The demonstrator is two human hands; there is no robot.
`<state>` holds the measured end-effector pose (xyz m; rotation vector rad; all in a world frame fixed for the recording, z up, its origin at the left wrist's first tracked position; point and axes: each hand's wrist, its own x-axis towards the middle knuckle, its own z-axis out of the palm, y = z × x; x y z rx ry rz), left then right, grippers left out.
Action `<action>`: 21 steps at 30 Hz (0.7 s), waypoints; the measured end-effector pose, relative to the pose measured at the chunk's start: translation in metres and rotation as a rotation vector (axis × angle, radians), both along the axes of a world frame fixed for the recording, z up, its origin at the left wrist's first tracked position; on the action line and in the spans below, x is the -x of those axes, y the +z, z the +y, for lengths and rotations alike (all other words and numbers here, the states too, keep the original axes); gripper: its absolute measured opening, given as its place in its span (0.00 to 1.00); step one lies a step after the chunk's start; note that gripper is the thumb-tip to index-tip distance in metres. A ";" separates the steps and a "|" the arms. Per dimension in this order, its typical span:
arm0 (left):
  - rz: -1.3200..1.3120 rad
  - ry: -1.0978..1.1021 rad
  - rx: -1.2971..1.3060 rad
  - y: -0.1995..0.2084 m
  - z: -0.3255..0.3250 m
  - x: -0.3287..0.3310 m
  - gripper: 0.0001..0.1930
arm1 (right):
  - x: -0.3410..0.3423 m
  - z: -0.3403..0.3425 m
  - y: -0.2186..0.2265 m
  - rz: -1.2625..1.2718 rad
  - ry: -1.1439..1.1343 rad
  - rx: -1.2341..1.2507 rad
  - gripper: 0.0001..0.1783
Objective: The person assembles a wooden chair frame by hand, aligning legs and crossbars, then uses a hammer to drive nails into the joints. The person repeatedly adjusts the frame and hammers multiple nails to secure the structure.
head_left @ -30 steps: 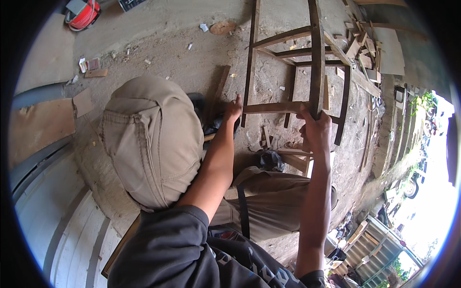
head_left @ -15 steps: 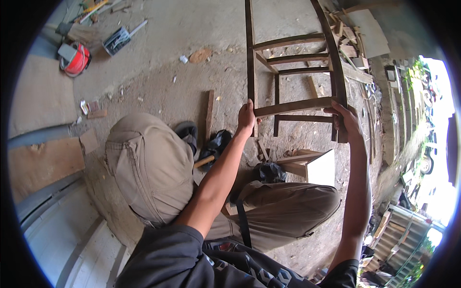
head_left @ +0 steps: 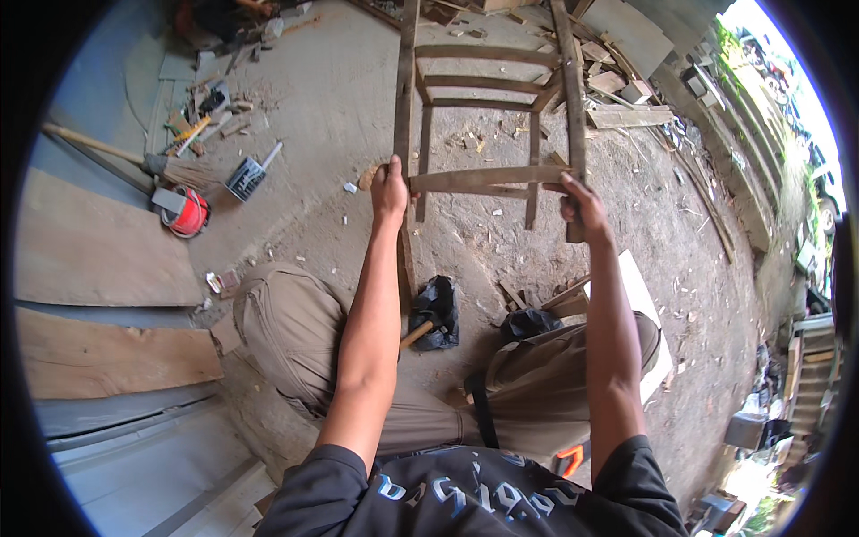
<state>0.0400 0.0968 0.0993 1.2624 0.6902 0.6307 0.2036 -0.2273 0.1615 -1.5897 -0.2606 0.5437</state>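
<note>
A wooden chair frame (head_left: 488, 179) with long posts and several crossrails is held up in front of me, seatless and above the floor. My left hand (head_left: 388, 191) is closed around its left post, thumb up, beside the end of the nearest rail. Around the lower part of the right post, my right hand (head_left: 586, 211) is closed near the same rail's other end. Between my knees, a wooden handle (head_left: 417, 335) sticks out of a black plastic bag (head_left: 440, 300); its head is hidden. A second black bag (head_left: 528, 324) lies beside my right knee.
At the left are a red bucket (head_left: 184, 213), a dustpan (head_left: 250, 177), a broom (head_left: 174, 168) and leaning boards (head_left: 116, 353). Scrap wood (head_left: 617, 85) is piled at the far right. A white panel (head_left: 658, 358) lies by my right leg, with an orange handle (head_left: 569, 460) near my lap.
The chair frame has moved left and farther from me, still in both hands. My arms are straighter, and the view has turned, showing more of the far left floor.
</note>
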 end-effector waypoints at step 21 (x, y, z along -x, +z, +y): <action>0.447 -0.432 -0.062 -0.015 0.028 0.011 0.22 | 0.048 -0.010 -0.100 0.427 -0.122 -0.112 0.49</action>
